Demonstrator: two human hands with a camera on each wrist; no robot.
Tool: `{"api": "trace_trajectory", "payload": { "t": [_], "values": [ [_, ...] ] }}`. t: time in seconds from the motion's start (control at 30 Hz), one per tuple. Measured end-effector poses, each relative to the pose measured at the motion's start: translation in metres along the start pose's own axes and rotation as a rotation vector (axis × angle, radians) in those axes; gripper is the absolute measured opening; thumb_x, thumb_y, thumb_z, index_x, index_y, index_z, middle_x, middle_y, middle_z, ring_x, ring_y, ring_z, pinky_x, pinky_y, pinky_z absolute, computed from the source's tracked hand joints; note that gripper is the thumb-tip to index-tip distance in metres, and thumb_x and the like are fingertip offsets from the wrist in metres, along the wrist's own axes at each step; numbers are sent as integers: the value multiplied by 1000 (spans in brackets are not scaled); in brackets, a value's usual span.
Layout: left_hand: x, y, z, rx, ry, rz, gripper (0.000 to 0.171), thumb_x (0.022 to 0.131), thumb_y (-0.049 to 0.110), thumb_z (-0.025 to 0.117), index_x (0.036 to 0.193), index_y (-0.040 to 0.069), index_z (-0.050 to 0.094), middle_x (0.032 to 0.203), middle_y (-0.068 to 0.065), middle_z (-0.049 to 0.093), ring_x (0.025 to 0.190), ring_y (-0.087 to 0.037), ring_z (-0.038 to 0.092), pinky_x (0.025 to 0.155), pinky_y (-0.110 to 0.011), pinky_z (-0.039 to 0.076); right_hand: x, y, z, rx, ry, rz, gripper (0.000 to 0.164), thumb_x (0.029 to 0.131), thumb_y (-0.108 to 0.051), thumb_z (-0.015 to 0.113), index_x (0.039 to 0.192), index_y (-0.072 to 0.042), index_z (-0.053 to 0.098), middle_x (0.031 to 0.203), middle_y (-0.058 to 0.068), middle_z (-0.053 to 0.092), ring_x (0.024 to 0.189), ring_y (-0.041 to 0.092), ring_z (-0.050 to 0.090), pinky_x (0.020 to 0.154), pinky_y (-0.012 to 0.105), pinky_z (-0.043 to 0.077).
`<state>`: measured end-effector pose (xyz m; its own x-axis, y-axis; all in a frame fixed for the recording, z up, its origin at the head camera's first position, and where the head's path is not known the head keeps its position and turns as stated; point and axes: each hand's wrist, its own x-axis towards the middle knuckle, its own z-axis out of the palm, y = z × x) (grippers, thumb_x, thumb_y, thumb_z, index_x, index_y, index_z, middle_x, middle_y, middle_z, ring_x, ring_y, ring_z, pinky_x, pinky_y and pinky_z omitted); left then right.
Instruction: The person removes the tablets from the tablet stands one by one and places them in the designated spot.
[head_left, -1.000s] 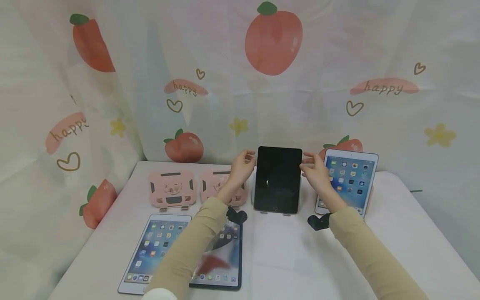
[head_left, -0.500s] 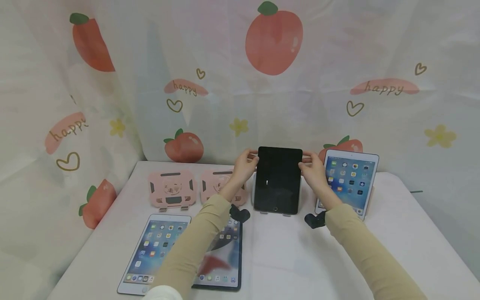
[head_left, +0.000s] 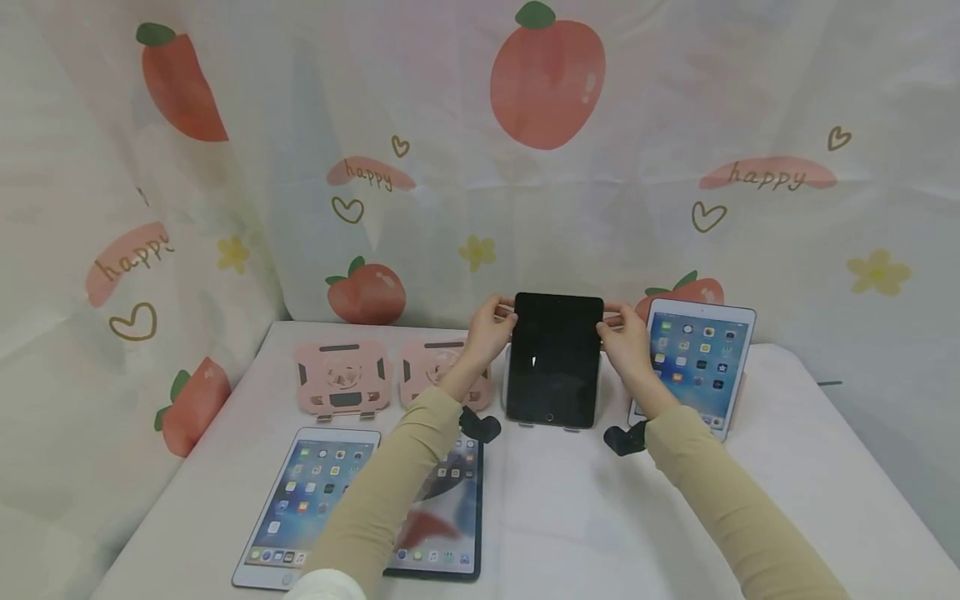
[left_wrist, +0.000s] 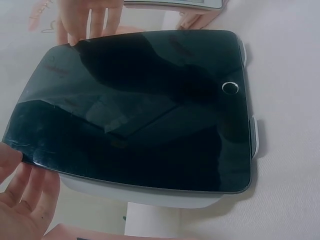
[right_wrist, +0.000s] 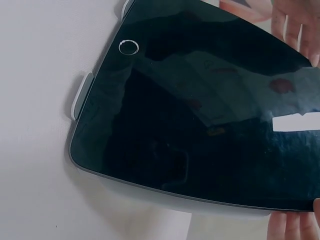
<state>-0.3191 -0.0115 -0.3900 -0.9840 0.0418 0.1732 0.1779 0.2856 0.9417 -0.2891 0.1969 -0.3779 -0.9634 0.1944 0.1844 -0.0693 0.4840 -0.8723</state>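
Note:
A black-screened tablet (head_left: pixel 557 358) with a round home button leans upright on a pale stand (left_wrist: pixel 150 192), whose two small lips catch its bottom edge. My left hand (head_left: pixel 491 329) pinches the upper left edge, thumb at the front and fingers behind. On the opposite edge my right hand (head_left: pixel 626 337) pinches in the same way, near the top corner. Both wrist views show the fingers (left_wrist: pixel 37 187) reaching behind the rim. Most of the stand is hidden by the tablet.
Right of it, a white tablet (head_left: pixel 701 358) leans on another stand. Two pink stands (head_left: pixel 345 377) sit at the back left. A white tablet (head_left: pixel 315 483) and a dark-framed tablet (head_left: pixel 450 533) lie flat in front, partly under my left sleeve. A printed curtain (head_left: pixel 547 225) hangs behind the table.
Both hands have moved inward from beside the black tablet's edges and taken hold of them. The tablet stays in place on its stand.

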Motion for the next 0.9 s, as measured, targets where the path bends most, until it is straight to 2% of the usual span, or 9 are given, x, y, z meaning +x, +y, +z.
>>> {"api": "trace_trajectory", "payload": {
  "t": [0.17, 0.47, 0.73, 0.9],
  "values": [
    [0, 0, 0, -31, 6, -5, 24, 95, 4, 55, 118, 3, 58, 104, -19, 61, 82, -20, 62, 68, -28, 58, 0, 1, 1, 8, 22, 2, 36, 96, -6, 50, 132, -1, 51, 110, 23, 57, 83, 15, 57, 58, 6, 44],
    [-6, 5, 0, -35, 28, -18, 22, 95, 6, 55, 117, 5, 58, 105, -17, 61, 86, -21, 62, 71, -30, 58, -1, 4, 0, 72, 40, -10, 35, 95, -4, 52, 130, 0, 53, 106, 19, 59, 70, -8, 50, 62, 9, 49],
    [-13, 6, -2, -49, 23, 7, 22, 97, 10, 55, 118, 8, 59, 105, -16, 61, 88, -22, 62, 71, -29, 57, -5, 5, 0, 95, 58, -20, 34, 95, -4, 53, 130, -2, 54, 102, 15, 59, 71, -9, 51, 62, 9, 49],
    [-15, 7, -2, -57, 18, 15, 22, 97, 10, 54, 118, 9, 58, 105, -15, 61, 86, -19, 60, 72, -28, 55, -8, 4, -2, 113, 60, -32, 34, 95, -4, 54, 129, -2, 54, 104, 18, 60, 71, -7, 52, 64, 11, 52]
  ]
}}
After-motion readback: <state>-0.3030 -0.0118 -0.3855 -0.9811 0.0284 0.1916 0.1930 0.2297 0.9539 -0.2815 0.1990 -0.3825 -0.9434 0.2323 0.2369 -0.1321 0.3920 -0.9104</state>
